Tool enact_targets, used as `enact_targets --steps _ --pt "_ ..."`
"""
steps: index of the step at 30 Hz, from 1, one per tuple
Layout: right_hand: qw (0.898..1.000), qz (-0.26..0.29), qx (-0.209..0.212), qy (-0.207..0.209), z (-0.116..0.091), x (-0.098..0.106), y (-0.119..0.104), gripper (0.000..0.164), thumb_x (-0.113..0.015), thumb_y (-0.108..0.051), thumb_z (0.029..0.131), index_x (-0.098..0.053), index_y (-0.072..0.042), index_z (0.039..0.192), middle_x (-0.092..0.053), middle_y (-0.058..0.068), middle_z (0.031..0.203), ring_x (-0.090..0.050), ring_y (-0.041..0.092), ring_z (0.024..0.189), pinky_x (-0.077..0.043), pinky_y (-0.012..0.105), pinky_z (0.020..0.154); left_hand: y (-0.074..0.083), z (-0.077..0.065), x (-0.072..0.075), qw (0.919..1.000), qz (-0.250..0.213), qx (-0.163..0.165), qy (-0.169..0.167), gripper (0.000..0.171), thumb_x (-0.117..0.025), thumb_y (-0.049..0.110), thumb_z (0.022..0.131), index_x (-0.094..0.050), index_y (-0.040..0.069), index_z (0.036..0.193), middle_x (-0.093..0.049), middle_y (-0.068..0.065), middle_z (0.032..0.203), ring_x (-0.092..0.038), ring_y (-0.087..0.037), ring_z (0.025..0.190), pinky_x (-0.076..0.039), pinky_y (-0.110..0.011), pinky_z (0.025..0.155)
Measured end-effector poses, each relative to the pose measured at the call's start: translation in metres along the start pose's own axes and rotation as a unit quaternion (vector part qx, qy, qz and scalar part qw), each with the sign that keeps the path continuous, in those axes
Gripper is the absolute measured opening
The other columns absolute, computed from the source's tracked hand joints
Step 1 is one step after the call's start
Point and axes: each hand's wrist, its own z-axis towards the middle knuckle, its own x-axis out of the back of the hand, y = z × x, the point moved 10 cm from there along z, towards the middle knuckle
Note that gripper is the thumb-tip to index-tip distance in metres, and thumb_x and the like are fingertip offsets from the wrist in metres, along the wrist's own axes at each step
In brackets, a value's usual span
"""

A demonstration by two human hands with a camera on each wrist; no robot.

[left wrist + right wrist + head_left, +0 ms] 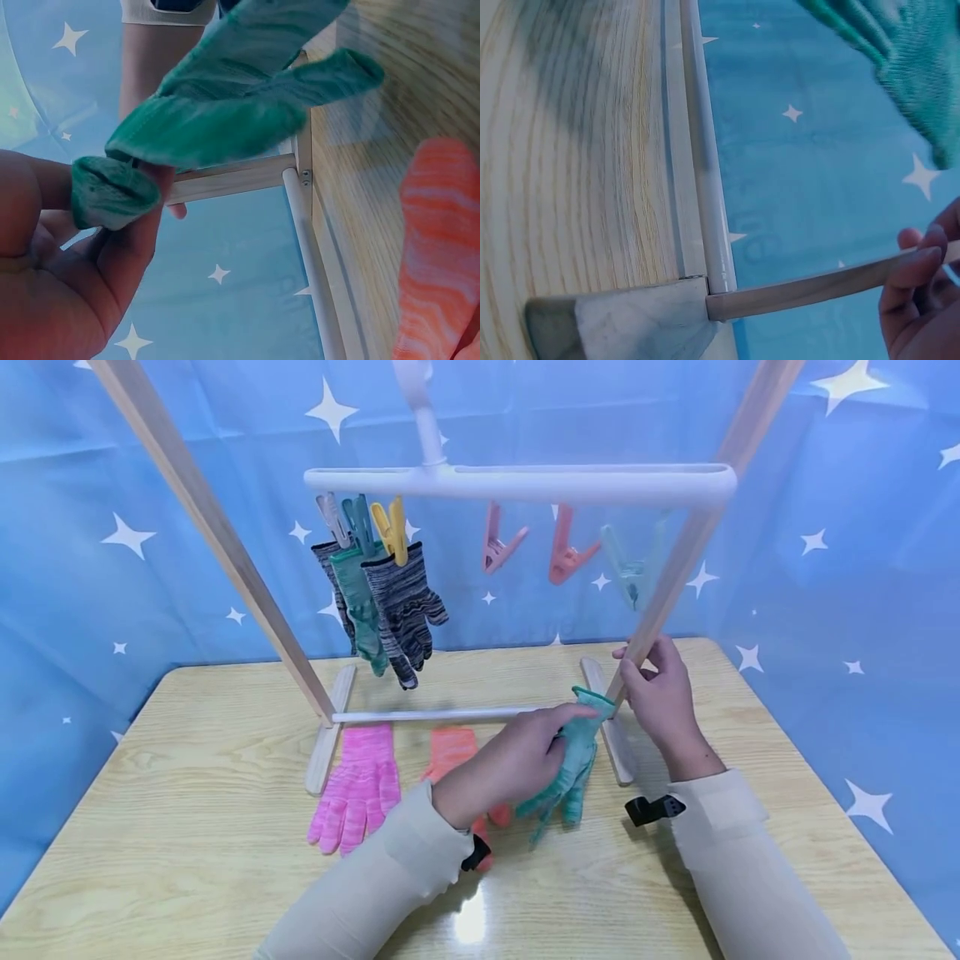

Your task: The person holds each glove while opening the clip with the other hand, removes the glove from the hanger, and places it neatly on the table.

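Note:
My left hand [521, 756] holds a green knit glove [576, 747] near its dark green cuff, fingers of the glove hanging down. In the left wrist view the same glove [217, 127] passes between my thumb and fingers. My right hand [663, 697] grips the right wooden post [675, 568] of a rack, low down; in the right wrist view its fingertips [919, 262] lie against that post. Above hangs a white hanger [525, 483] with a pink clothespin [495, 543], a red clothespin [566, 552] and a pale green clothespin [630, 568] holding nothing.
On the hanger's left, grey, teal and yellow clothespins [393, 531] hold two dark striped gloves [405, 610] and a green glove [360, 610]. A pink glove [360, 793] and an orange glove [452, 747] lie on the wooden table [187, 827]. A white bar [435, 715] joins the rack's feet.

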Motion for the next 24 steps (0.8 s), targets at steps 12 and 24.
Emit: enact_targets --steps 12,24 --pt "1.000 -0.002 -0.009 -0.010 0.005 -0.003 0.007 0.033 -0.046 -0.027 0.104 -0.043 -0.019 0.136 -0.058 0.006 0.126 -0.064 0.022 0.084 -0.044 0.027 0.056 -0.014 0.004 -0.008 0.9983 0.042 0.038 -0.017 0.041 -0.050 0.013 0.104 -0.054 0.019 0.145 -0.060 0.000 0.140 -0.045 -0.007 0.056 -0.041 -0.021 0.053" --pt "0.999 0.032 -0.014 -0.041 0.022 -0.021 0.014 0.035 -0.048 -0.028 0.104 -0.044 -0.014 0.135 -0.059 0.004 0.123 -0.065 0.025 0.093 -0.044 0.025 0.054 -0.033 0.006 -0.011 0.9743 0.204 0.084 -0.044 0.034 -0.055 0.013 0.102 -0.064 0.020 0.134 -0.069 0.002 0.127 -0.062 -0.009 0.092 -0.042 -0.019 0.062"
